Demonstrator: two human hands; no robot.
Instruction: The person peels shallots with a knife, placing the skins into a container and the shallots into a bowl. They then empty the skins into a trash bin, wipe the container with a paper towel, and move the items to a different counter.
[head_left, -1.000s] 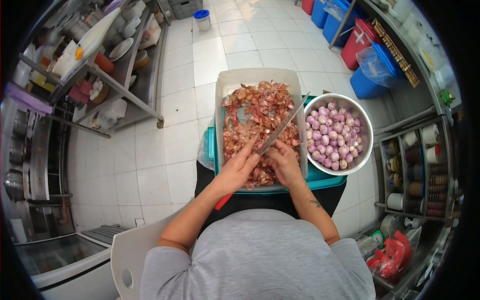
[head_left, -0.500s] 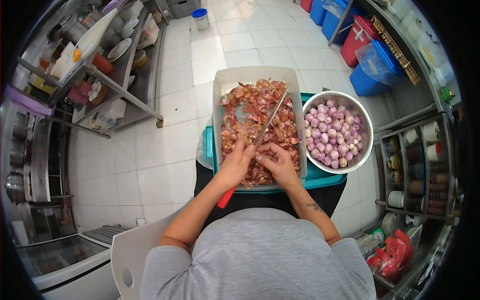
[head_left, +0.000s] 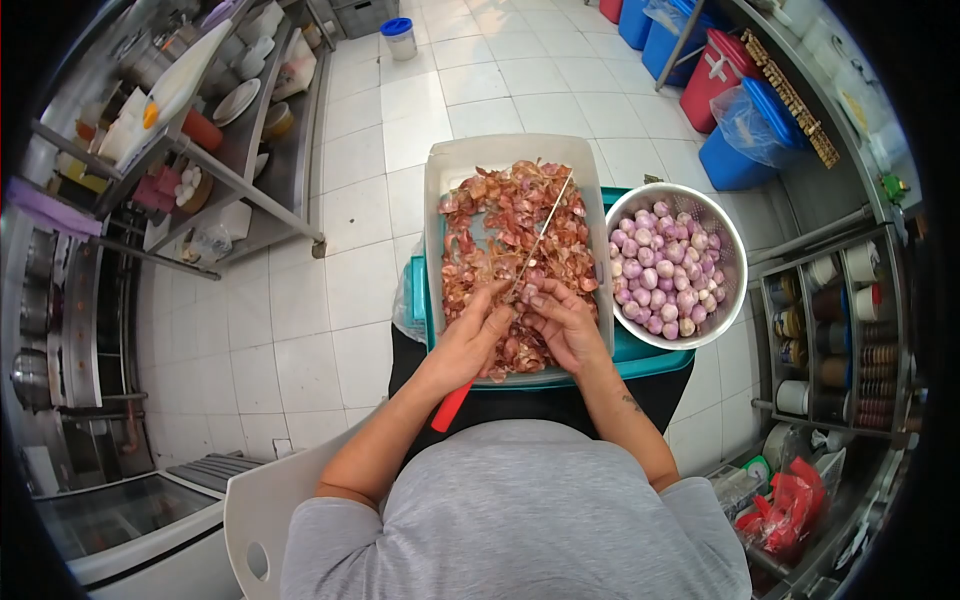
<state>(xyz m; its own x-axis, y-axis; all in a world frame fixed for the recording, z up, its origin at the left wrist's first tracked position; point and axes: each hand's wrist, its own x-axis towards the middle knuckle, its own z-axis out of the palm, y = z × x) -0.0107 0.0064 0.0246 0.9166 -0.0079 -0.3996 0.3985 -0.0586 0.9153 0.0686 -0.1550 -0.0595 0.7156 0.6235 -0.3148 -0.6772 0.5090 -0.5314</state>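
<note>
My left hand (head_left: 470, 332) is closed around a long knife. Its red handle (head_left: 453, 408) sticks out below my wrist, and its thin blade (head_left: 545, 232) points away over the bin. Close beside it, my right hand (head_left: 562, 328) has its fingers bent together around a small pale shallot (head_left: 529, 291), mostly covered by the fingertips. Both hands are over the near part of a translucent plastic bin (head_left: 436, 165), which holds a layer of dry reddish-brown shallot skins (head_left: 490, 215). To the right, a perforated metal colander (head_left: 737, 285) is filled with peeled purple shallots (head_left: 665, 265).
Under the bin and colander lies a teal lid or tray (head_left: 650, 357) on a black surface. At left stands a metal shelf (head_left: 250, 165) with dishes. A jar rack (head_left: 830, 340) and a blue bin (head_left: 745, 155) line the right. A white bucket (head_left: 401, 45) stands ahead.
My right hand has turned a little, opening its palm more to view, and the pale shallot now shows at its fingertips. The knife has tilted slightly; my left hand stays nearly in place.
</note>
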